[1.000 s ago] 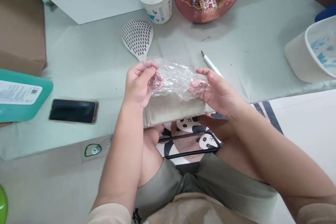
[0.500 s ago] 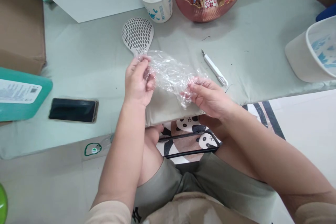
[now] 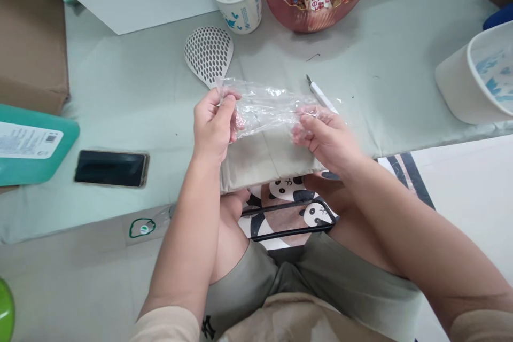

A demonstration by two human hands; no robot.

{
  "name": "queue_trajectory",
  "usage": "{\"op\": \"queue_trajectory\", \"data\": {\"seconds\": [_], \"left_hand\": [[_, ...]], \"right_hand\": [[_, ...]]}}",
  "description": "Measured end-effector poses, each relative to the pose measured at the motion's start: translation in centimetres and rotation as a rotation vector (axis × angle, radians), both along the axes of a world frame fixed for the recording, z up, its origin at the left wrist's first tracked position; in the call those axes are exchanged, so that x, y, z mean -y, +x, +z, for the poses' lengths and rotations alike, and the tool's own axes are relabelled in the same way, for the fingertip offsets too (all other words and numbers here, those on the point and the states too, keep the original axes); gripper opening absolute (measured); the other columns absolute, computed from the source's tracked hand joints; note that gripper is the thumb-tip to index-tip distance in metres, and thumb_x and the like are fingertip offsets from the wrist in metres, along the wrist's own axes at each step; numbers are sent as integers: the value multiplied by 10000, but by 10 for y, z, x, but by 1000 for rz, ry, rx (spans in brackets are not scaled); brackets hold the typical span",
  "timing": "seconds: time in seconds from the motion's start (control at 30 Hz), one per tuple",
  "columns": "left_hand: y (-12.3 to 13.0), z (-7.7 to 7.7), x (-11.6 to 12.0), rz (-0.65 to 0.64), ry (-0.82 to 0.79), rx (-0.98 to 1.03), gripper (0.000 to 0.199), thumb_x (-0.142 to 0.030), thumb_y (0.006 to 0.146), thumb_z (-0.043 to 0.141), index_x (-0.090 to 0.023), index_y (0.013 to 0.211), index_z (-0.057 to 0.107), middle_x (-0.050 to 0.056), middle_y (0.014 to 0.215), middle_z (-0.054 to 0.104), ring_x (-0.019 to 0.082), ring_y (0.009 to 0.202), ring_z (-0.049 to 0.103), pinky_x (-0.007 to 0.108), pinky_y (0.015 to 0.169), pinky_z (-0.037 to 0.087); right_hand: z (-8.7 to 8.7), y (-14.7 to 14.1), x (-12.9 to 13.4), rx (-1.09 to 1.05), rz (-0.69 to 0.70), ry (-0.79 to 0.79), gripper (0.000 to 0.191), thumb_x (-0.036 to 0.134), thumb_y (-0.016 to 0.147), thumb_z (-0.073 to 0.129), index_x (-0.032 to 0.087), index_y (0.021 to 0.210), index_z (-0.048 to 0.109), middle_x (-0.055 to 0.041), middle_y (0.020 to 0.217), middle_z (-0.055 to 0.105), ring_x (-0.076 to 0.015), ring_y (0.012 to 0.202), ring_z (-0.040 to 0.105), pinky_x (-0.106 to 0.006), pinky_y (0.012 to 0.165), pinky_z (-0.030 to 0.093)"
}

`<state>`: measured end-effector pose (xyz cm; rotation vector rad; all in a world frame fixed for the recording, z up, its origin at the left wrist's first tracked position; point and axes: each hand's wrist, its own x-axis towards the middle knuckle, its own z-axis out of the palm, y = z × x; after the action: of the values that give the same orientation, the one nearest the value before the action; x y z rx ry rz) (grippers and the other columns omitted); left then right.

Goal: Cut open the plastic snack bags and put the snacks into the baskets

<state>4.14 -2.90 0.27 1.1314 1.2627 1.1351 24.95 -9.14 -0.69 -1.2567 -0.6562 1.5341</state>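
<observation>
Between my two hands a crumpled sheet of clear plastic film (image 3: 266, 107) is stretched above the table's front edge. My left hand (image 3: 216, 123) pinches its left end between thumb and fingers. At the other end my right hand (image 3: 323, 131) grips the film. Beyond my left hand lies a skimmer (image 3: 209, 53) with a pale, perforated head; its handle is hidden behind the hand and the film. A white utility knife (image 3: 320, 93), its dark blade tip pointing away, lies just past my right hand, which partly covers it.
A paper cup (image 3: 242, 8) and a red ribbed bowl (image 3: 288, 10) with wrapped snacks stand at the back. On the left are a phone (image 3: 111, 168), a teal bottle (image 3: 60, 144) and a cardboard box (image 3: 36, 43). A white tub (image 3: 455, 80) stands right.
My right hand has moved slightly up and right, and my left hand slightly right. The film, bunched before, is now pulled flatter and straighter between them.
</observation>
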Motion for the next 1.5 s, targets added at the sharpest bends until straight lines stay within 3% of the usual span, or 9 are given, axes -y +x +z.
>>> {"op": "queue_trajectory", "data": {"seconds": [0.2,0.33,0.67,0.9,1.0,1.1,1.23,1.37,1.5], "left_hand": [[-5,2,0,-2,16,-37,146,-427,870,716,-281,872,710,-53,507,592,103,355,467,272,344,287],[-9,9,1,-157,-73,31,228,-360,787,782,-280,991,718,-44,536,670,121,352,518,255,354,374],[-14,10,-3,-134,-98,160,211,-329,779,799,-232,710,624,-35,562,633,107,450,594,225,421,477],[-23,0,-13,-133,-36,197,489,-630,882,620,-228,604,599,29,566,599,153,499,587,297,456,474],[-24,-6,-13,-126,13,95,430,-549,838,734,-220,597,601,15,580,593,122,519,550,268,459,417],[-22,-10,-13,-111,67,70,214,-280,704,844,-195,699,648,-25,666,620,74,572,547,230,512,417],[-24,-19,-16,-150,109,68,322,-194,669,866,-196,891,633,-29,894,661,69,652,606,243,573,486],[-28,-19,-16,-256,118,103,345,-184,681,841,-220,962,646,-6,1057,685,52,595,572,239,495,425],[-22,-7,-4,-486,53,108,370,-184,688,798,-247,1032,678,25,1094,708,113,671,644,263,533,488]], "right_hand": [[5,2,-3,2,-133,65,154,308,778,796,224,863,700,69,599,494,-75,523,534,-204,472,475],[7,5,-4,-36,-191,11,126,243,786,749,249,897,690,79,580,444,-70,516,510,-193,467,447],[9,10,-1,-27,-105,149,151,287,690,766,253,734,626,58,593,496,-75,518,464,-228,491,392],[6,9,4,197,69,260,532,731,844,554,232,690,656,-45,681,639,-159,582,576,-324,558,474],[5,9,6,247,103,221,764,872,875,338,220,671,680,-78,667,655,-191,616,624,-363,630,519],[8,10,9,377,165,154,676,785,911,443,208,708,731,-75,670,677,-201,685,662,-357,681,532],[11,10,13,467,356,141,253,393,823,773,198,978,734,-1,683,676,-143,619,605,-283,577,468],[10,13,16,202,546,12,631,300,837,786,235,1406,523,-41,991,777,-176,856,736,-317,757,593],[6,8,18,-28,468,8,444,418,909,735,227,1294,621,-94,1282,738,-201,1159,724,-376,1043,574]]}}
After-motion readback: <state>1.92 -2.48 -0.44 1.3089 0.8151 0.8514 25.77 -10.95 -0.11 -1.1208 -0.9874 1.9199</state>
